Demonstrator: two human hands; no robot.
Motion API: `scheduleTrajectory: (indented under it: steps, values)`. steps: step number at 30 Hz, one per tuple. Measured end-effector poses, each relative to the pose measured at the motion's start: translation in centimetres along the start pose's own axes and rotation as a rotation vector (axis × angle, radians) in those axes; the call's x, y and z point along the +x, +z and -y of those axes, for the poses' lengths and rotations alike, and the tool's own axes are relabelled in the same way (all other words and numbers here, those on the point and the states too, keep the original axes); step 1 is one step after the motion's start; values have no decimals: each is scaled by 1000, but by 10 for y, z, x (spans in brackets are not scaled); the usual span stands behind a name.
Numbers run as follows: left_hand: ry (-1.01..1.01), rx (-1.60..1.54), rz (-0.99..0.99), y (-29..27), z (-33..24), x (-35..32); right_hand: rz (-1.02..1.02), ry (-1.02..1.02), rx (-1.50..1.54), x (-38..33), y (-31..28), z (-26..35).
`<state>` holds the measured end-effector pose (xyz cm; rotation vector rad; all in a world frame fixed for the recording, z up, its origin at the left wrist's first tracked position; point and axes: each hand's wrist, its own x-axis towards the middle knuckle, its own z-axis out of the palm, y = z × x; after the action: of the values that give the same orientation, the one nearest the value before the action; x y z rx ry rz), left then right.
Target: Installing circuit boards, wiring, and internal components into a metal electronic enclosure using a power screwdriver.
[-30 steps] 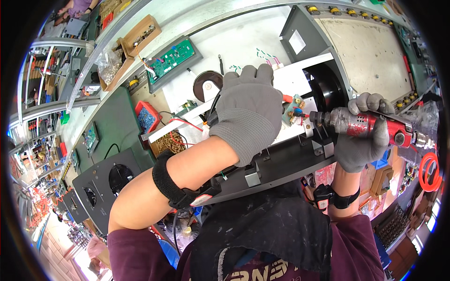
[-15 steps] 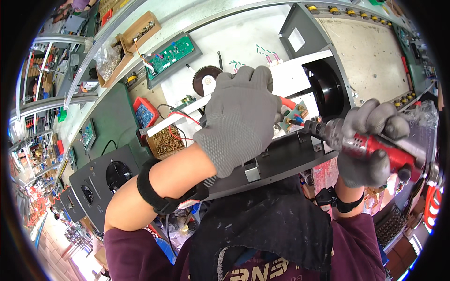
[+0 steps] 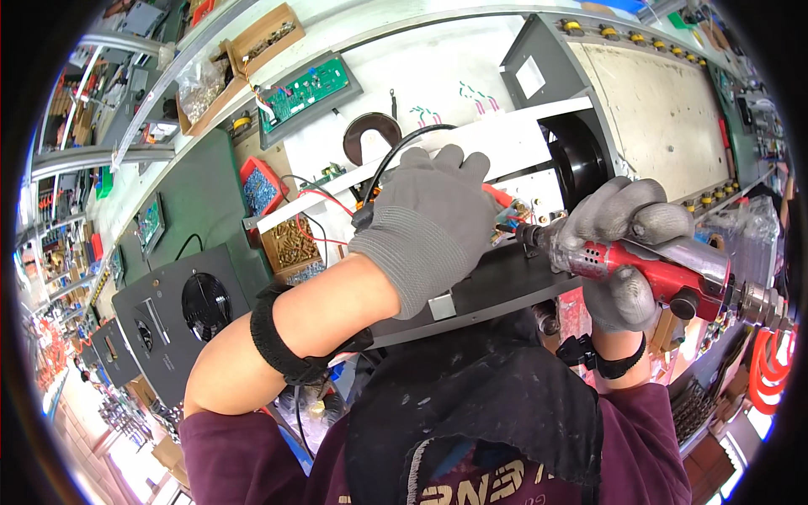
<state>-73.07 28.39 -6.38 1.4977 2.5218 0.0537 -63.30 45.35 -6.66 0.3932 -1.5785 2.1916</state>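
My right hand [image 3: 623, 244], in a grey glove, grips a red pneumatic screwdriver [image 3: 652, 273] lying almost level. Its tip points left, close beside my left hand [image 3: 438, 210]. That gloved hand reaches into a dark grey metal chassis [image 3: 497, 290] with its fingers curled down; the fingertips are hidden, so what they hold cannot be made out. A black cable [image 3: 414, 137] arches above its knuckles. Right of its thumb a red-orange piece [image 3: 498, 195] shows near a small board with coloured parts. A white panel [image 3: 518, 147] crosses the chassis beyond my hands.
Left of the chassis are a red bin of small screws [image 3: 263, 189] and a carton of brass-coloured fasteners [image 3: 290, 244]. A green circuit board [image 3: 307, 88] sits in a grey frame behind. A black fan panel [image 3: 181, 311] stands at left. A red coiled hose [image 3: 766, 370] hangs far right.
My right hand has carried the screwdriver left, and its tip is now nearer my left hand. A black cable now arches above my left hand, which stays nearly in place.
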Motion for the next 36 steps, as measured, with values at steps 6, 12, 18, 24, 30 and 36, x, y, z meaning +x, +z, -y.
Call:
scheduleTrajectory:
  steps: [6,12,18,24,30,36]
  values:
    - [48,64,65,0,-5,-8,103,48,65,5,-2,3]
    - [30,118,15,1,-21,-29,208,82,22,-1,4,19]
    - [-81,57,11,4,-23,-25,235,134,30,6,8,27]
    - [67,-86,-11,-8,14,-44,271,-27,-67,14,42,27]
    - [21,-103,164,-25,24,-62,229,56,-71,14,66,21]
    - [40,-72,186,-27,25,-62,218,99,-63,15,64,13]
